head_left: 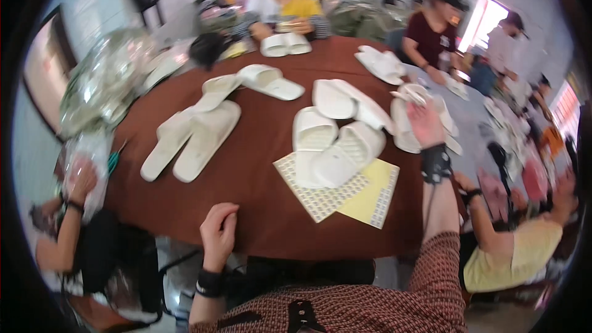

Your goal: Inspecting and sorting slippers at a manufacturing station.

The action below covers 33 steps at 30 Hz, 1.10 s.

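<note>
My right hand (425, 124) is stretched out to the far right of the table, its fingers closed at a white slipper (412, 93); the fingertips are blurred there. Under and around that hand lie more white slippers (404, 126). At the near table edge rests my left hand (219, 229), its fingers curled in and nothing visible in them. Between my hands, a pair of white slippers (336, 157) overlaps a sheet of small stickers (317, 194) and a yellowish sheet (373, 200). Another white pair (336, 100) touches them from behind.
On the left of the brown tablecloth (259, 172) lie several more white slippers (206, 132). People sit around the table, one across with slippers (285, 44) in front. Clear plastic bags (108, 80) bulge at the left. A grey table (459, 105) adjoins on the right.
</note>
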Tool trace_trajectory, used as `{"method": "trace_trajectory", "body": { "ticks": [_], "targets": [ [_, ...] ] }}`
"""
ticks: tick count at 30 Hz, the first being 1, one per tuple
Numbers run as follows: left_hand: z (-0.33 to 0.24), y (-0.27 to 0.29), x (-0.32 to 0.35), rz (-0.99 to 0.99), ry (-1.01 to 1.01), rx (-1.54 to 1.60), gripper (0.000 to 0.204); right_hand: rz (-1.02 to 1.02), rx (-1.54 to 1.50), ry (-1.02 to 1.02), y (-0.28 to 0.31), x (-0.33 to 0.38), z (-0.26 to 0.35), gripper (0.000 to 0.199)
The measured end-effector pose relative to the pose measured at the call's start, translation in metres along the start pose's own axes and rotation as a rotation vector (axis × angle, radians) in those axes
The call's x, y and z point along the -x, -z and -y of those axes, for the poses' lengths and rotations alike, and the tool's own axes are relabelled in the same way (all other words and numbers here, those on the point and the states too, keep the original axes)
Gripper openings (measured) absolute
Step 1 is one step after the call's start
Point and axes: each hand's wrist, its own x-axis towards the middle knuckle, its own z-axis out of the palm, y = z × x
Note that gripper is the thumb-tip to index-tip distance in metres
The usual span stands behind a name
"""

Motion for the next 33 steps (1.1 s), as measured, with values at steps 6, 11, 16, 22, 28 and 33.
{"method": "trace_trajectory", "body": {
  "ticks": [6,11,16,22,28,33],
  "targets": [
    [-0.004,0.018,-0.003,0.057,0.109,-0.028,0.018,0.138,0.315,-0.215,-0.089,0.059,-0.038,0.031],
    [-0.013,0.051,-0.035,0.051,-0.056,-0.276,0.027,0.472,0.59,-0.102,-0.158,0.12,-0.038,0.022],
    [0.045,0.097,-0.081,-0.033,-0.005,-0.384,0.03,0.687,0.826,-0.082,-0.175,0.164,-0.026,0.017],
    [0.094,0.114,-0.146,0.081,-0.013,-0.592,0.035,0.722,0.93,0.056,-0.187,0.188,-0.013,0.016],
    [0.121,0.096,-0.189,0.457,0.245,-0.177,0.051,0.754,0.891,0.174,-0.217,0.211,-0.009,0.013],
    [0.135,0.074,-0.194,0.353,0.09,-0.511,0.051,0.786,0.835,0.199,-0.216,0.215,-0.014,0.012]
  ]
}}
